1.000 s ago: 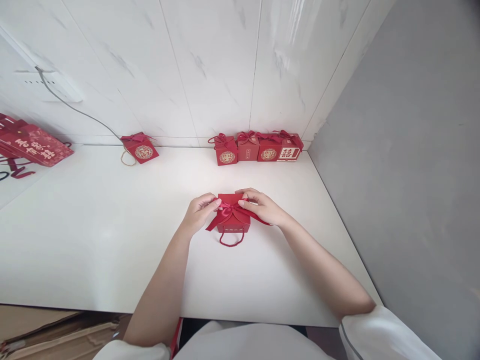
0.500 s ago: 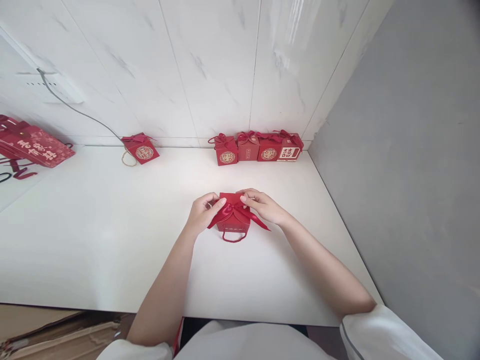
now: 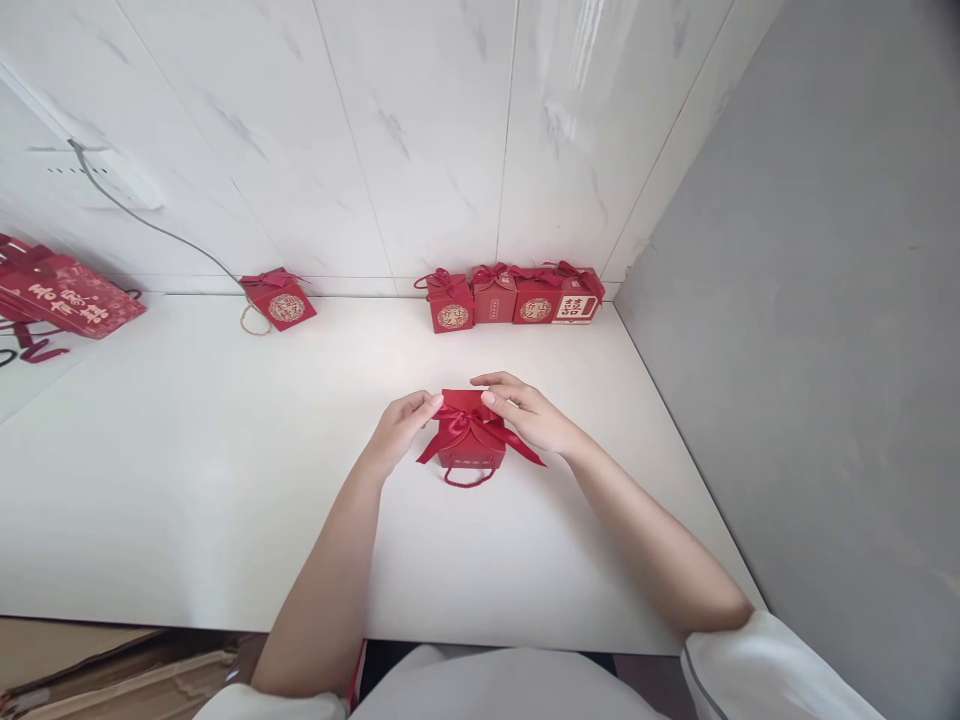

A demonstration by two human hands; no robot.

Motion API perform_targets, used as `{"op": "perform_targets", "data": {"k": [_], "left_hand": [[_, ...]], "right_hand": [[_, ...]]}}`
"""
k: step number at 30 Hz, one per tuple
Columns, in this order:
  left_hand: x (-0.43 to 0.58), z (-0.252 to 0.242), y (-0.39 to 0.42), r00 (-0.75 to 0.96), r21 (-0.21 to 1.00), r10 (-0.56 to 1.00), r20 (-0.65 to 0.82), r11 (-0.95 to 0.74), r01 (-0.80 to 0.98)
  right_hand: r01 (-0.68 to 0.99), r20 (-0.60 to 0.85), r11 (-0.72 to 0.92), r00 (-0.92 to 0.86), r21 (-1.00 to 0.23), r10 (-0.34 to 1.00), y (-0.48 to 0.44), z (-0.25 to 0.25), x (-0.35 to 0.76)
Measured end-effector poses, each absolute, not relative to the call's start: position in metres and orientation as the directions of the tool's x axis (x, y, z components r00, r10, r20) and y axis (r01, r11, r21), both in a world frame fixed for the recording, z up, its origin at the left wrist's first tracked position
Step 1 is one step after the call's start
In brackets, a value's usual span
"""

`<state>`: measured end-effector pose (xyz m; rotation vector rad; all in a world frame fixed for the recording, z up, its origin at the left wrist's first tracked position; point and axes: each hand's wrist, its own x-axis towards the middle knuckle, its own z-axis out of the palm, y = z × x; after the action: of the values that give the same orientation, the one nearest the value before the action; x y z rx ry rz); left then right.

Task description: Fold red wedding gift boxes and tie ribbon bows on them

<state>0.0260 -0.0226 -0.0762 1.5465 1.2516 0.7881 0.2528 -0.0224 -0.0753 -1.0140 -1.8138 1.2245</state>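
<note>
A small red gift box (image 3: 472, 450) stands on the white table in front of me. A red satin ribbon bow (image 3: 463, 424) is tied across its upper front, the tails spreading to both sides. Its twisted cord handle (image 3: 469, 484) droops toward me. My left hand (image 3: 405, 425) is closed at the box's upper left corner, thumb at the edge beside the bow's left loop. At the upper right corner, my right hand (image 3: 529, 410) has its thumb on the box and its fingers behind, the index finger stretched along the back. Fingertips behind the box are partly hidden.
Several red gift boxes with bows (image 3: 493, 297) line the wall at the back. Another red box (image 3: 279, 300) stands left of them, near a grey cable (image 3: 169, 230). A larger red gift bag (image 3: 75, 295) lies far left. A grey panel (image 3: 810, 300) borders the table's right side.
My left hand has shifted slightly left, its thumb sliding off the box front toward the edge. My right index finger has straightened. The left ribbon tail now hangs uncovered.
</note>
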Motion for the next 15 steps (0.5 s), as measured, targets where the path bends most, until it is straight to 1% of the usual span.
{"op": "perform_targets", "data": {"k": [2,4,7,11,13,15], "left_hand": [[0.0256,-0.075,-0.0237,0.298,0.931,0.952,-0.071,-0.044,0.363],[0.0252,-0.0752,-0.0248,0.324,0.907,0.946,-0.02,-0.119,0.405],[0.0259,-0.0776,-0.0262,0.356,0.832,0.926,0.129,-0.296,0.469],[0.0298,-0.0815,-0.0279,0.383,0.711,0.854,0.351,-0.51,0.484],[0.0322,-0.083,-0.0284,0.388,0.648,0.821,0.419,-0.57,0.506],[0.0342,-0.0844,-0.0283,0.401,0.598,0.8,0.446,-0.6,0.531]], "right_hand": [[0.203,0.118,0.229,-0.446,-0.952,0.887,-0.0215,-0.0754,0.2543],[0.197,0.105,0.213,-0.45,-0.957,0.887,-0.02,-0.0769,0.2555],[0.206,0.088,0.201,-0.453,-0.958,0.887,-0.0178,-0.0798,0.2566],[0.219,0.075,0.197,-0.464,-0.956,0.882,-0.0172,-0.0801,0.2569],[0.21,0.083,0.203,-0.47,-0.956,0.879,-0.0177,-0.0787,0.2568],[0.199,0.099,0.216,-0.476,-0.956,0.874,-0.0182,-0.0774,0.2566]]}}
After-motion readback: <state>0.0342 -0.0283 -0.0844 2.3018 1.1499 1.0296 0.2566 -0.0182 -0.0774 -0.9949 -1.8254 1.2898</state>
